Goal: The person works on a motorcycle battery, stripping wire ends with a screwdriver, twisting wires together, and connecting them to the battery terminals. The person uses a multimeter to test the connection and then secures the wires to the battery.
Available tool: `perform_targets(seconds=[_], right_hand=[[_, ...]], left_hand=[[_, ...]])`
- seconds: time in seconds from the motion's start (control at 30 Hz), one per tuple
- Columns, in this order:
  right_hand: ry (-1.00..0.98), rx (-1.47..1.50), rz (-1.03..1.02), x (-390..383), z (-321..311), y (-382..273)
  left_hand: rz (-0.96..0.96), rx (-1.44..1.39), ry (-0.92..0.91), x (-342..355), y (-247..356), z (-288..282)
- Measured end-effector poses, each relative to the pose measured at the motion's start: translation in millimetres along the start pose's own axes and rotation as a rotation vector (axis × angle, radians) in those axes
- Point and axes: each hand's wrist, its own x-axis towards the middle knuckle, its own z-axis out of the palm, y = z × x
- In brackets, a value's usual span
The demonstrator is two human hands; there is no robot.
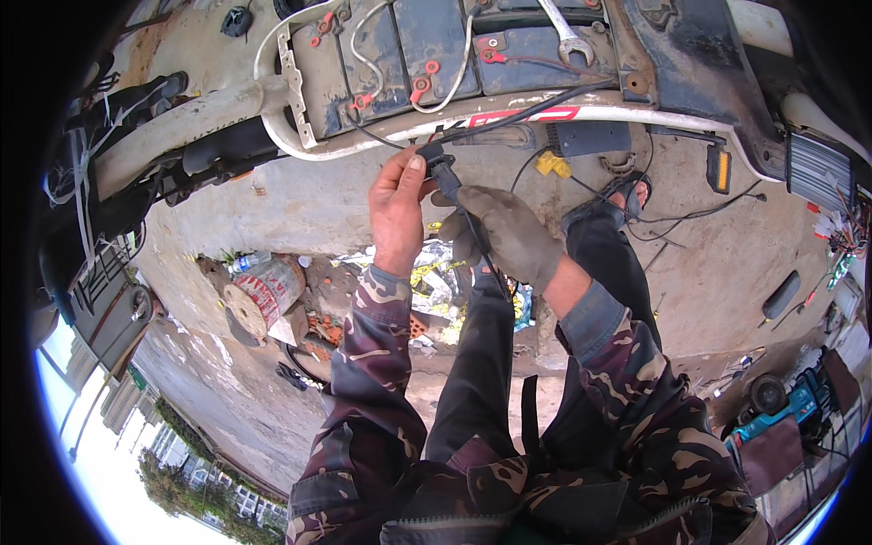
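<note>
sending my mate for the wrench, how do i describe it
Find the row of dark batteries behind the white rail at the picture's top. Toward the row's right end, beyond the gloved right hand, lies the wrench, forked end lowest in view. Its bare silver metal stands out from the nearby red terminals.

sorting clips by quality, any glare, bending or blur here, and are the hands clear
Head view: the sky at lower left is blown white; the white frame looks bowed, likely partly by the lens, inside a black rim; head view again: the left hand and gloved right hand are fairly clear, but fine detail on the dark plug is hard to make out.
</note>
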Motion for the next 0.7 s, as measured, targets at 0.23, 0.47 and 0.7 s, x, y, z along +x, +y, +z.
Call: perform_targets(seconds=[0.23,0.47,0.7], right_hand=[[0.024,0.192,0.091,5.9,2.0,9.4],[0.083,0.362,0.130,13.1,1.1,15.8],[0.092,0.068,0.062,10.2,3.0,7.8]], left_hand=[[0.102,0.150,-0.024,-7.9,3.7,7.3],[0.199,0.364,-0.035,-12.0,2.6,4.1],[0.372,0.316,-0.079,-9.5,4.6,-0.3]])
